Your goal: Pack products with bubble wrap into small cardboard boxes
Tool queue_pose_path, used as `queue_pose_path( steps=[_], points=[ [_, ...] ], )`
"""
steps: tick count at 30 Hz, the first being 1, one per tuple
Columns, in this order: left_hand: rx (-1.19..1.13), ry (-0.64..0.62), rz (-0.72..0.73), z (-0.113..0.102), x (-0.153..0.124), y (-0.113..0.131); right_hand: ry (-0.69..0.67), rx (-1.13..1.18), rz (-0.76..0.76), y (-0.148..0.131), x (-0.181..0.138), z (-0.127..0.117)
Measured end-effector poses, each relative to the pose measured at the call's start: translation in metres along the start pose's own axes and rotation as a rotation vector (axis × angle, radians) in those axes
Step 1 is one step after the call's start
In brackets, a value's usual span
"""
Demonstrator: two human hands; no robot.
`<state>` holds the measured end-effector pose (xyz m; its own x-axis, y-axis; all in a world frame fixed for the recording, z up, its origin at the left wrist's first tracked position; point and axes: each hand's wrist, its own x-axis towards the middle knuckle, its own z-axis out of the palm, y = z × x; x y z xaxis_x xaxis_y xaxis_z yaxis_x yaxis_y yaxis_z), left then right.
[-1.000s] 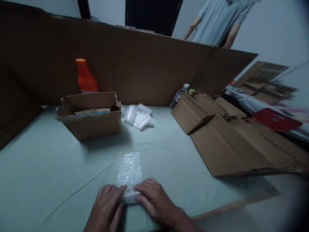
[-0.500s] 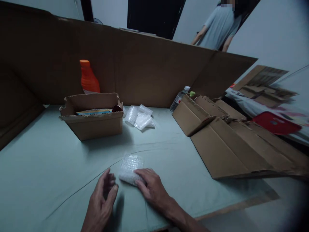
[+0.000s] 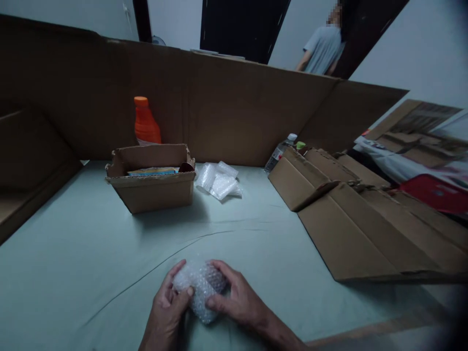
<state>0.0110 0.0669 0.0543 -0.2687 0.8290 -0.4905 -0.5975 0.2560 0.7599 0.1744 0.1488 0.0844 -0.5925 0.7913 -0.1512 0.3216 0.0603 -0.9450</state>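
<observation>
Bubble wrap, rolled into a small bundle, sits between both hands on the pale green table, well in front of the open box and a little to its right. The left hand curls around the bundle's left end, thumb on top and fingers folded against its side, so its grip is closed on the wrap. The right hand clasps the other end, with fingers over the top and thumb pressed on the near side; that grip is closed on the wrap too. The bundle's underside appears to rest on the table, though the hands hide the contact. What it holds cannot be seen through the bubbles.

The box is brown cardboard with a torn rim. Inside it lies a flat printed pack in yellow and blue, its writing too small to read. Directly behind the box stands an orange bottle with an orange cap; no label shows. Just right of the box lie loose wrap pieces. Farther right of the box a clear water bottle with a white cap leans behind a stack of flattened cartons; its label is blurred. Far right of the box, beyond the cartons, lies a red thing. A tall cardboard wall runs behind the box, and over its edge, far back and to the right, another person in a light blue shirt stands by a dark doorway.
</observation>
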Motion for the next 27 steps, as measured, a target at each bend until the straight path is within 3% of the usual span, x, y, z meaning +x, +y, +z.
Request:
queue_pose_path(
  steps=[3,5,10,12,15,18,23,27],
  points=[
    [0.238,0.033,0.178,-0.013,0.010,0.005,-0.017,-0.058,0.001,-0.001,0.006,0.007],
    [0.467,0.105,0.406,-0.022,0.018,0.030,0.010,-0.047,-0.017,-0.002,0.009,0.005],
    [1.153,0.279,1.330,-0.023,0.056,0.143,0.068,-0.070,-0.031,-0.004,0.010,-0.019],
    [1.353,0.338,1.526,-0.018,0.079,0.182,0.107,-0.088,-0.022,-0.004,0.006,-0.025],
    [1.563,0.375,1.594,-0.012,0.112,0.214,0.152,-0.104,0.002,-0.002,0.002,-0.027],
    [1.614,0.315,1.640,-0.013,0.123,0.223,0.168,-0.122,0.002,-0.002,0.002,-0.031],
    [1.596,0.176,1.720,-0.027,0.082,0.209,0.193,-0.112,-0.044,-0.023,0.007,-0.063],
    [1.599,0.056,1.743,-0.057,0.036,0.181,0.339,-0.202,-0.177,-0.061,0.010,-0.094]
  ],
)
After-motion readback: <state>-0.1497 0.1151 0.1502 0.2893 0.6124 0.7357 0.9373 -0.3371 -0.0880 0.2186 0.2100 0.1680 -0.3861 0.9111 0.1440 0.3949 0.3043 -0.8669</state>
